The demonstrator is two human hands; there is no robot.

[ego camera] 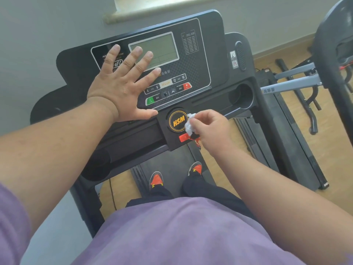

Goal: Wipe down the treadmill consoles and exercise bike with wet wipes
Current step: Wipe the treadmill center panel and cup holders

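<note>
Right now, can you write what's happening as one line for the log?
left hand: flat on console | right hand: pinching wipe | wipe: at round logo | step: wiping console

The left hand (122,87) lay flat in the upper left of the frame, palm down, fingers straight and spread wide, thumb stretched out toward the centre. Its bare forearm ran back to the lower left corner, where a purple sleeve showed. The right hand (208,125) sat just right of centre, knuckles up, fingers curled and pinching a crumpled white wet wipe (189,125) between thumb and fingertips. Its bare forearm sloped down to the lower right edge of the frame.
</note>
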